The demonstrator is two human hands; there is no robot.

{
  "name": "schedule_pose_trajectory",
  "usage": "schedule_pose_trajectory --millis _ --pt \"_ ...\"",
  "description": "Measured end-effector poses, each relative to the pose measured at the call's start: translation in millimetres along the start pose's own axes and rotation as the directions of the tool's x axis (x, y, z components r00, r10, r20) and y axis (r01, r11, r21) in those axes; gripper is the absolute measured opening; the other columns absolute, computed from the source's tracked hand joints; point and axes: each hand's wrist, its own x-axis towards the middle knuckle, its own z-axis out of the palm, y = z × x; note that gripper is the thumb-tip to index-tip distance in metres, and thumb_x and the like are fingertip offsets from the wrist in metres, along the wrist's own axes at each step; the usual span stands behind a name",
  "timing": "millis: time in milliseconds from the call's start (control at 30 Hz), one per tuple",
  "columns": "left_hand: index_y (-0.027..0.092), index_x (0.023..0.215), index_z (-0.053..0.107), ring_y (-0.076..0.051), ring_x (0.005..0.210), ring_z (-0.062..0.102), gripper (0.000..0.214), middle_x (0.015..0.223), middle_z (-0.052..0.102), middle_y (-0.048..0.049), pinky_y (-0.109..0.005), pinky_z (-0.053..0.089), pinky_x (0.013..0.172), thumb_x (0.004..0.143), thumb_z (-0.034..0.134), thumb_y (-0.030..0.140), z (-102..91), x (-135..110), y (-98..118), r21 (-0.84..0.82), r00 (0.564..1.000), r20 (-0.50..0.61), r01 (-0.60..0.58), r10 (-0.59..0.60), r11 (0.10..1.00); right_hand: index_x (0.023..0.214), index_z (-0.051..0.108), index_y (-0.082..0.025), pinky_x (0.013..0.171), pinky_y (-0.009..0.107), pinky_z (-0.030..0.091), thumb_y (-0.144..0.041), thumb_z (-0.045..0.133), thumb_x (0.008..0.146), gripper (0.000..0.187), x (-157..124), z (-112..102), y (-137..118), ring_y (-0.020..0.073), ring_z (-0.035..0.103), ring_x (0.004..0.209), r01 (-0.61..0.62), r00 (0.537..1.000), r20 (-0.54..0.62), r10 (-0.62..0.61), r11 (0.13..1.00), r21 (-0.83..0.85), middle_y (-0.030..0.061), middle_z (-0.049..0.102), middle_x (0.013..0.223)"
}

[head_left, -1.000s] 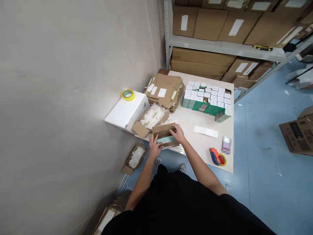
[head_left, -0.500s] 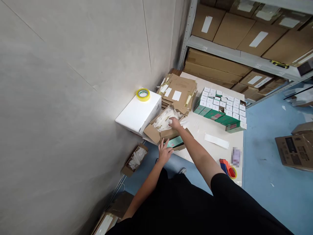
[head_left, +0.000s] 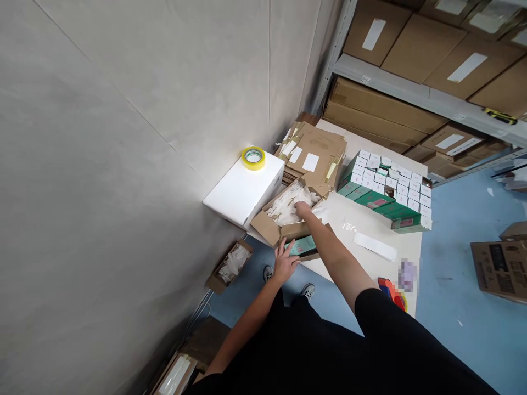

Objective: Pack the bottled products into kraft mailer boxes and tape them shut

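The right hand [head_left: 302,210] had moved from the carton [head_left: 297,229] to white filler [head_left: 287,206] at its fingers, grip unclear, leaving the left hand [head_left: 285,265], fingers apart, alone on the carton.

The one camera is worn on the head and looks forward and down. The table [head_left: 409,244] is near, the wall [head_left: 123,164] fills the left side, the shelf [head_left: 395,81] stands farther, at upper right.

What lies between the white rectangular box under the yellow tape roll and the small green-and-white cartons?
The head view shows a stack of flattened brown cardboard and, beside it, an open brown cardboard box holding crumpled white material.
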Motion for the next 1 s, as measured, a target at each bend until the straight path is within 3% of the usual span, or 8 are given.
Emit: schedule_pose_trajectory --millis 300,467,567,667,767,833,900,1000 --pt "0.029 0.092 0.084 -0.040 0.160 0.019 0.015 0.166 0.044 -0.0013 -0.065 0.032 0.120 0.094 0.070 0.031 8.8 -2 1 0.054 0.999 -0.032 -0.026 0.028 0.998 0.100 0.084 -0.017 0.099 0.037 0.051 -0.013 0.063 0.087 0.024 -49 -44 9 0.0308 0.072 0.107 0.069 0.989 -0.133 -0.066 0.997 0.021 0.0154 0.081 0.102" --pt "0.028 0.090 0.084 -0.042 0.160 0.019 0.013 0.167 0.043 -0.0024 -0.064 0.033 0.121 0.092 0.073 0.033 16.0 1 13 0.107 0.997 -0.028 -0.069 0.072 0.992 0.104 0.084 -0.019 0.102 0.037 0.051 -0.015 0.059 0.092 0.028 -94 -65 34 0.0297 0.073 0.110 0.139 0.948 -0.306 -0.093 0.981 0.133 0.0128 0.081 0.111" --pt "0.027 0.091 0.084 -0.042 0.161 0.017 0.017 0.167 0.042 -0.0018 -0.064 0.033 0.122 0.095 0.070 0.036 25.0 5 26 0.149 0.996 -0.034 -0.079 0.085 0.986 0.104 0.083 -0.021 0.100 0.036 0.055 -0.017 0.061 0.091 0.026 -130 -70 62 0.0274 0.075 0.108 0.189 0.890 -0.454 -0.041 0.940 0.285 0.0094 0.081 0.112" --pt "0.027 0.095 0.085 -0.042 0.161 0.015 0.020 0.169 0.040 -0.0022 -0.063 0.033 0.123 0.096 0.069 0.038 38.4 14 41 0.174 0.992 -0.034 -0.111 0.119 0.979 0.105 0.082 -0.021 0.098 0.037 0.057 -0.022 0.060 0.094 0.026 -177 -65 96 0.0263 0.076 0.104 0.259 0.783 -0.620 0.053 0.878 0.402 0.0086 0.082 0.110" --pt "0.026 0.097 0.085 -0.043 0.160 0.016 0.022 0.169 0.039 -0.0029 -0.064 0.032 0.122 0.096 0.068 0.040 55.5 28 58 0.186 0.986 0.007 -0.166 0.168 0.968 0.110 0.081 -0.021 0.099 0.039 0.058 -0.031 0.055 0.099 0.030 -228 -49 130 0.0260 0.075 0.105 0.314 0.663 -0.738 0.125 0.849 0.425 0.0090 0.081 0.112" --pt "0.026 0.096 0.085 -0.043 0.161 0.014 0.024 0.170 0.038 -0.0029 -0.064 0.032 0.122 0.097 0.067 0.041 69.1 40 71 0.186 0.979 0.051 -0.206 0.200 0.961 0.112 0.080 -0.022 0.101 0.039 0.058 -0.033 0.053 0.100 0.031 -257 -34 149 0.0257 0.074 0.108 0.315 0.618 -0.771 0.151 0.851 0.419 0.0092 0.079 0.115" --pt "0.025 0.097 0.085 -0.044 0.161 0.013 0.023 0.169 0.038 -0.0038 -0.064 0.032 0.122 0.096 0.069 0.041 84.7 53 86 0.181 0.969 0.105 -0.242 0.226 0.953 0.115 0.079 -0.022 0.103 0.040 0.057 -0.032 0.052 0.100 0.033 -278 -17 166 0.0257 0.073 0.110 0.269 0.621 -0.762 0.183 0.864 0.426 0.0104 0.078 0.117" --pt "0.025 0.101 0.085 -0.044 0.161 0.012 0.019 0.170 0.037 -0.0058 -0.062 0.033 0.122 0.092 0.074 0.037 109.6 68 106 0.180 0.947 0.192 -0.293 0.259 0.939 0.120 0.078 -0.021 0.110 0.046 0.052 -0.032 0.061 0.094 0.032 -299 9 191 0.0310 0.065 0.126 0.099 0.737 -0.638 0.224 0.897 0.430 0.0129 0.073 0.130"
